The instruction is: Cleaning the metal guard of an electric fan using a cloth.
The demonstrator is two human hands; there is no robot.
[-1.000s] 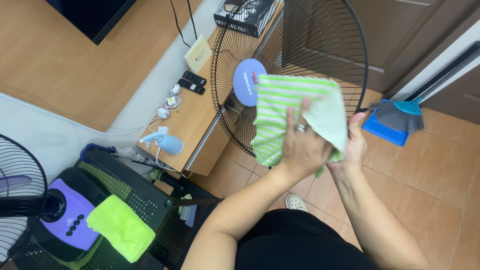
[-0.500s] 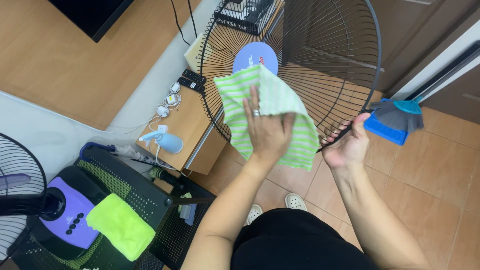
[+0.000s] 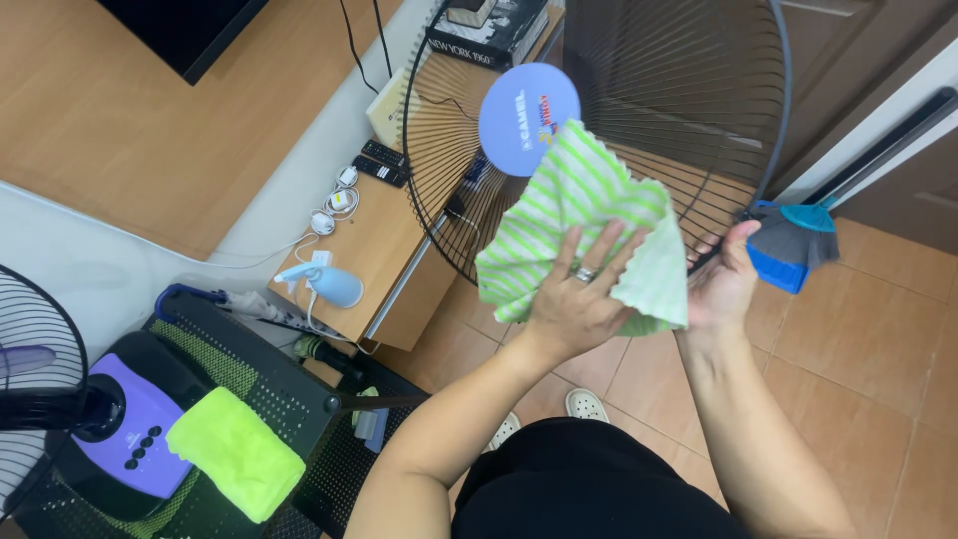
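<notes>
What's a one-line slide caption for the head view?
Left hand presses a green-striped cloth against a black fan grille steadied by the right hand.

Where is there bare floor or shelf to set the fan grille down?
Bare tile floor lies right of the right hand, below the blue brush. The wooden shelf is partly free between cables and remotes. The black chair is crowded, with a yellow cloth.
</notes>
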